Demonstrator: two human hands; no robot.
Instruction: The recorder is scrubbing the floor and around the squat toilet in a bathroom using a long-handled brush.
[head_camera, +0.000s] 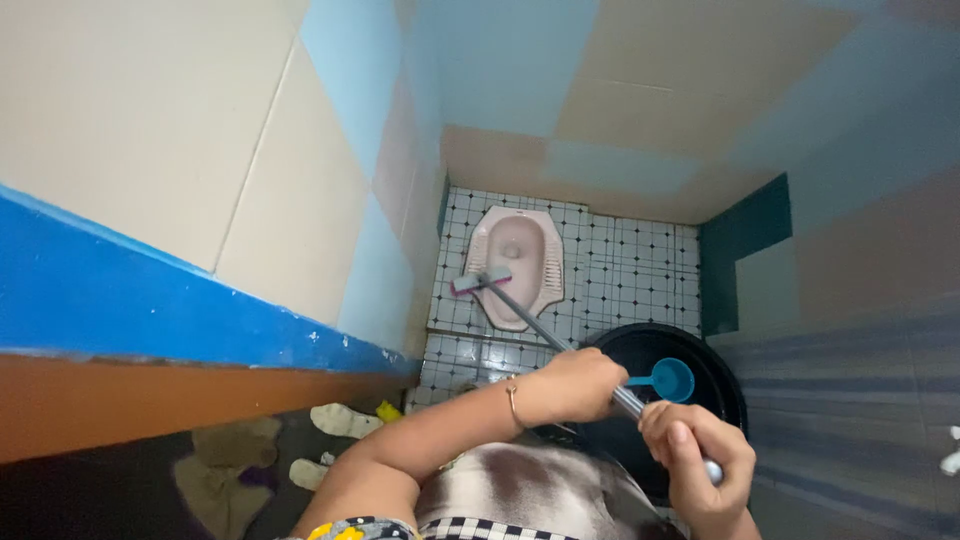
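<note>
I look down into a narrow tiled toilet stall. Both my hands grip the metal handle (535, 328) of a long floor brush. My left hand (572, 384), with a thin bracelet on the wrist, holds it higher up the shaft. My right hand (700, 460) closes around the handle's end near me. The brush head (480, 281) rests on the left rim of a pink squat toilet pan (520, 262) set into the white floor tiles with dark dots (630, 270).
A large black bucket (700, 345) stands at the right, with a blue dipper (668, 380) in it. Walls of beige and light blue tiles close in on both sides. Cloths and pale slippers (340, 420) lie on the dark floor at lower left.
</note>
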